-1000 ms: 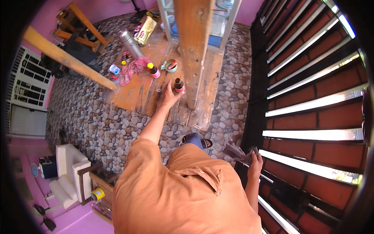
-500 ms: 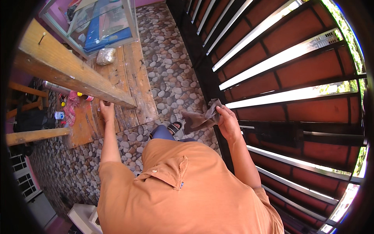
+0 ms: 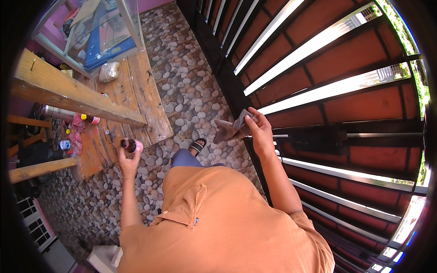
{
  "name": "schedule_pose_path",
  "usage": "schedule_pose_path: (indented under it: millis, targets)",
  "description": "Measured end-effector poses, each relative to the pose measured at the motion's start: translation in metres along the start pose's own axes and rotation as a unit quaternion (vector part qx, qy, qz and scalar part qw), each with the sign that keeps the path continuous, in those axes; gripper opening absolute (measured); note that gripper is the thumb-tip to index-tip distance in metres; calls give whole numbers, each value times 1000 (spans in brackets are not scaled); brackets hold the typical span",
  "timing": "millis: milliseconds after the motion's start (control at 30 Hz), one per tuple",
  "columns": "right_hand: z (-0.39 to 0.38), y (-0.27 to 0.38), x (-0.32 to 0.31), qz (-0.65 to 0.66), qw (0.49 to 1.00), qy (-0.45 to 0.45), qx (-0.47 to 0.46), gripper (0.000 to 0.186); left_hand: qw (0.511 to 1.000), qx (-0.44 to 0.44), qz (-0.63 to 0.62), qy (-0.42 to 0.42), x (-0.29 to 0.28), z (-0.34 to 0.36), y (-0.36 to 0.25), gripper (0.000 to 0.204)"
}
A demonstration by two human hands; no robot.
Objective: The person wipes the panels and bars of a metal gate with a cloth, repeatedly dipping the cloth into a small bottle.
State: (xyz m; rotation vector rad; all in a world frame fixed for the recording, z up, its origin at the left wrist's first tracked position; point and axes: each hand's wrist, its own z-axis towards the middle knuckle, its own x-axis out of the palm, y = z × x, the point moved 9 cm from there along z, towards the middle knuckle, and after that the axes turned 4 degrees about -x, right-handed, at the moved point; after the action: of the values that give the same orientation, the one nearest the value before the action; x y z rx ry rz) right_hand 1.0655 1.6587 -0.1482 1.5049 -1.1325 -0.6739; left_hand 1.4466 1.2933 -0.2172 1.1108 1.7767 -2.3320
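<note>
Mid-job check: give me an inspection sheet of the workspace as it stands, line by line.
Surface: worn, stained brown plank table.
Handled things: dark brown bottle with a pink label, tilted, cap not clear; crumpled grey-brown cloth.
Clutter: crumpled pink cloth, silver cylindrical flask, white-and-blue jar, shiny crumpled bag.
Hands: left hand grips the bottle; right hand pinches the grey-brown cloth.
Cables: nothing seen.
Surroundings: grey pebble-patterned floor; slatted red-brown and black barrier at right.
</note>
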Motion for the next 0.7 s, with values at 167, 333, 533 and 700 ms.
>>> schedule_pose_path:
  millis: [167, 333, 533, 700]
  targets:
    - [-16, 2, -10, -41, 999, -8, 28, 34, 985, 138, -9, 101, 71, -8, -135, 50]
    - [-32, 0, -27, 8, 1000, -30, 2, 20, 936, 240, -86, 243, 146, -23, -230, 56]
    - [-54, 8, -59, -121, 989, -71, -54, 17, 873, 286, -89, 385, 213, -47, -311, 57]
    - [-81, 18, -77, -127, 984, -119, -48, 17, 814, 344, -47, 466, 250, -67, -340, 58]
